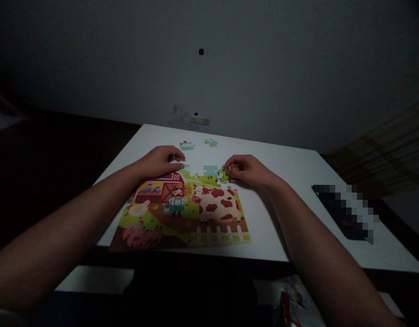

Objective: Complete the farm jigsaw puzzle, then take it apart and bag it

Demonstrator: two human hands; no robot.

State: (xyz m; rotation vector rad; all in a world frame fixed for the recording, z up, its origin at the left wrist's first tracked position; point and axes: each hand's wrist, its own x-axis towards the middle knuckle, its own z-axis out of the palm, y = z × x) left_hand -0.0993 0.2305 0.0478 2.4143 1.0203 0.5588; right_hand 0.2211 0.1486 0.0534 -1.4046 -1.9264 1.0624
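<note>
A mostly assembled jigsaw puzzle (189,213) lies flat on the white table, printed with a farm scene: a spotted cow, a barn, a farmer, a hen and a pig. Its far edge has gaps. My left hand (163,161) rests over the far left corner, thumb and fingers apart, holding nothing. At the far right corner, my right hand (248,170) pinches a puzzle piece (226,176) of green and white, partly covered by the fingers. I cannot tell whether that piece is seated. Two loose puzzle pieces, one (187,146) left and another (211,142) right, lie beyond the puzzle.
The white table (280,159) ends at a grey wall with a socket panel (199,120). A dark flat object (342,213), partly pixelated, lies at the right. Below the near edge, a shiny red and white package (294,302) shows at the bottom.
</note>
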